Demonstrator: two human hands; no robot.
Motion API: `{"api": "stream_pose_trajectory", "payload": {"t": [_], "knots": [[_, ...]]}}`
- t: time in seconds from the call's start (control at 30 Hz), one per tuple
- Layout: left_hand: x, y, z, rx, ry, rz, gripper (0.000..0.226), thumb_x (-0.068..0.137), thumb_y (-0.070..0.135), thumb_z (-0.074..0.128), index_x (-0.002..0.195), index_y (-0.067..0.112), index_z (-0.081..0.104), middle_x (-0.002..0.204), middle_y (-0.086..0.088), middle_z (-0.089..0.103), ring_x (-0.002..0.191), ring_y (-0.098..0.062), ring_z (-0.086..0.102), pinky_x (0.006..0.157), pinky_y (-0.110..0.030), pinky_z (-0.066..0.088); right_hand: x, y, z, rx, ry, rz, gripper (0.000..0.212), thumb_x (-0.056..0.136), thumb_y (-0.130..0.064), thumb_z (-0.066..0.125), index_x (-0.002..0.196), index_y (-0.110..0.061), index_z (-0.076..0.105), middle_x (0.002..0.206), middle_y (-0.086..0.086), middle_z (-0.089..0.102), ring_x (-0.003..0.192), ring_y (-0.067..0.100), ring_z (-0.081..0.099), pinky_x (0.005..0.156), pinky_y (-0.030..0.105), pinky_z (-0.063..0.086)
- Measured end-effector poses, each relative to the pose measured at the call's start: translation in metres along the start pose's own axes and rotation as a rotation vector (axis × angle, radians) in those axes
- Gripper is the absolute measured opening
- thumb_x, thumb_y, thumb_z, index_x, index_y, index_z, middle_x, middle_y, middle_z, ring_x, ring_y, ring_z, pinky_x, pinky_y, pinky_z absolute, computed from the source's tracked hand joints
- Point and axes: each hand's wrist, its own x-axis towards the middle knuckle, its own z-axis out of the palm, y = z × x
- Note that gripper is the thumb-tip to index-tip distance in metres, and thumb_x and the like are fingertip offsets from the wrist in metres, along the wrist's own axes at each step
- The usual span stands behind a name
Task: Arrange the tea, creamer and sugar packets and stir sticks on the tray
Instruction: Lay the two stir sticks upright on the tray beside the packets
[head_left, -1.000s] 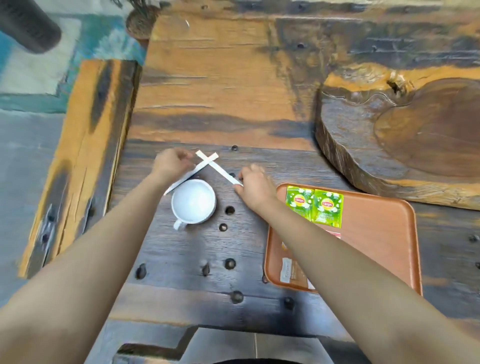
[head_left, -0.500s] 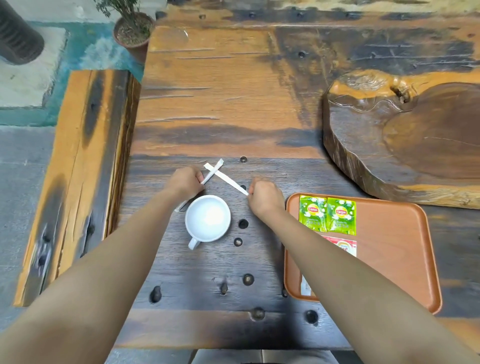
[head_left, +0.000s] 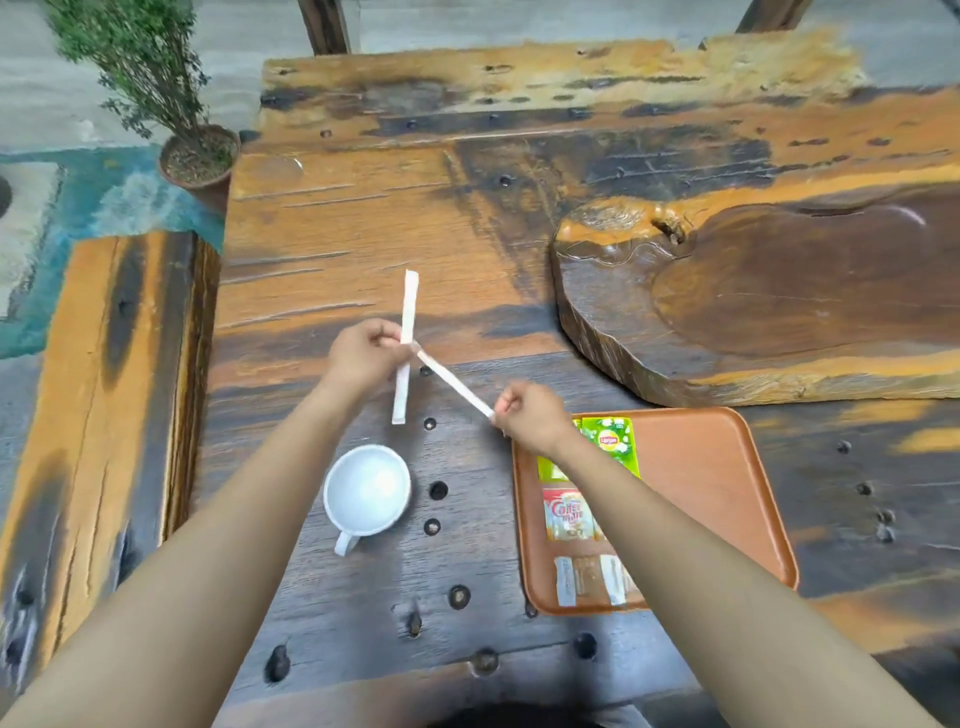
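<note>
My left hand (head_left: 363, 358) pinches a white wrapped stir stick (head_left: 407, 312) near its middle and holds it almost upright above the table. My right hand (head_left: 530, 415) grips the end of a second stir stick (head_left: 454, 383), which slants up-left until its far tip meets my left fingers. The orange tray (head_left: 717, 483) lies to the right. On its left side sit green tea packets (head_left: 613, 441), a creamer packet (head_left: 567, 514) and a sugar packet (head_left: 589, 579), partly hidden by my right forearm.
A white cup (head_left: 368, 491) stands below my left hand on the dark wooden table (head_left: 332, 234). A thick carved wood slab (head_left: 779, 296) fills the right rear. A wooden bench (head_left: 104, 374) and a potted plant (head_left: 197, 156) are at the left.
Both hands have lifted the sticks off the table. The left stick has swung from a slant to near vertical. The view has pulled back and tilted up.
</note>
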Motion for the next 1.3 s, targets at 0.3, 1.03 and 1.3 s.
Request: {"api": "stream_pose_trajectory", "payload": {"t": [0.3, 1.03, 1.3], "knots": [[-0.052, 0.044, 0.111, -0.286, -0.246, -0.117, 0.006, 0.085, 0.009, 0.061, 0.086, 0.015, 0.058, 0.075, 0.003, 0.057, 0.067, -0.006, 0.053, 0.050, -0.010, 0.046, -0.061, 0.098, -0.082, 0.319, 0.196, 0.145, 0.031, 0.075, 0.000, 0.068, 0.057, -0.020, 0.053, 0.054, -0.005, 0.054, 0.041, -0.006, 0.050, 0.049, 0.007, 0.036], [-0.132, 0.007, 0.191, -0.484, -0.133, -0.413, 0.006, 0.090, 0.005, 0.053, 0.090, 0.008, 0.058, 0.078, -0.004, 0.060, 0.060, -0.009, 0.063, 0.047, -0.015, 0.054, -0.127, 0.206, -0.066, -0.101, 0.124, 0.408, 0.022, 0.084, -0.018, 0.050, 0.099, -0.013, 0.065, 0.111, 0.011, 0.067, 0.103, 0.030, 0.062, 0.081, 0.027, 0.047], [-0.145, 0.005, 0.211, -0.383, -0.139, -0.379, 0.012, 0.088, 0.006, 0.057, 0.079, 0.013, 0.058, 0.076, -0.003, 0.060, 0.057, -0.007, 0.064, 0.052, -0.015, 0.055, -0.129, 0.209, -0.073, -0.143, 0.085, 0.284, 0.022, 0.087, -0.023, 0.050, 0.101, -0.009, 0.060, 0.107, 0.012, 0.067, 0.102, 0.030, 0.061, 0.080, 0.029, 0.046]]}}
